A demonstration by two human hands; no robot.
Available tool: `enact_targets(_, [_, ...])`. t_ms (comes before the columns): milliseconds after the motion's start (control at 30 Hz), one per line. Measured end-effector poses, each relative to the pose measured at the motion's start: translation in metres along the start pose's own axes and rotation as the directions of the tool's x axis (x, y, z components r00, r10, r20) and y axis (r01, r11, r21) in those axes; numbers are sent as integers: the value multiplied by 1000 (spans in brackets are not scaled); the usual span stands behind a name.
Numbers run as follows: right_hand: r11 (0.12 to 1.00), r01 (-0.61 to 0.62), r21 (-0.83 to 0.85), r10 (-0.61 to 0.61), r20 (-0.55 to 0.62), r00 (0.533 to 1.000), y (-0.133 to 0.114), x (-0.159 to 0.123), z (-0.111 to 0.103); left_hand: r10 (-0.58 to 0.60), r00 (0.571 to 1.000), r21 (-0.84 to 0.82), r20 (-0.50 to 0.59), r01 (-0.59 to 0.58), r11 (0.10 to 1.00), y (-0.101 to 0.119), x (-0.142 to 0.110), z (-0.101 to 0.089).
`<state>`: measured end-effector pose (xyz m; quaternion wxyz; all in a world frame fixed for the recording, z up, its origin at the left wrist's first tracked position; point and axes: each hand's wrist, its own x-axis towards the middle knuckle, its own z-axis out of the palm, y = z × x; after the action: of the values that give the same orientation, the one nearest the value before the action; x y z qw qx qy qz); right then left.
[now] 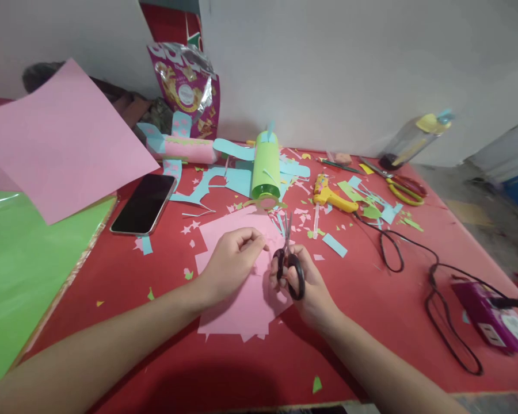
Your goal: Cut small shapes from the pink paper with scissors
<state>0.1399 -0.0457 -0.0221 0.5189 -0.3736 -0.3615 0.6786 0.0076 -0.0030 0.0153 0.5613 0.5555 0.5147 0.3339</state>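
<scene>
My right hand (304,282) is wrapped round the black handles of a pair of scissors (294,269), whose blades point away from me. To its left, my left hand (235,259) is closed in a pinch; what its fingertips hold is too small to make out, perhaps a bit of paper. Beneath both hands lies a stack of pink paper (233,319) with cut edges. Just beyond stands a green paper-covered cylinder (266,164) with blue strips. A pink cylinder (187,149) with blue fins lies to its left.
A phone (144,204) and a large pink sheet (69,144) are at left. Right of the hands lie a yellow glue gun (333,198) with its cord, paper scraps, other scissors (403,190) and a purple power socket box (494,316). Behind stand a snack bag (185,86) and a bottle (414,141).
</scene>
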Motion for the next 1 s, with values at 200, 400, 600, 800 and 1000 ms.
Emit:
enact_targets(200, [999, 50, -3, -50, -147, 988, -1, 1, -2, 11, 999, 67, 31, -13, 998, -4, 2, 1])
enact_targets(400, [995, 96, 11, -89, -289, 953, -7, 5, -2, 24, 994, 143, 108, -40, 989, -10, 0, 7])
enact_targets(600, [995, 93, -26, -96, -286, 953, -8, 6, -2, -37, 982, 186, 186, 2, 983, -11, -3, 11])
enact_targets(800, [997, 62, -55, -76, -291, 954, -9, 6, 0, -21, 982, 199, 189, -17, 980, -13, -3, 9])
enact_targets(1000, [994, 47, -101, -75, -299, 951, -10, 7, 1, 4, 979, 223, 202, -50, 974, -13, -2, 8])
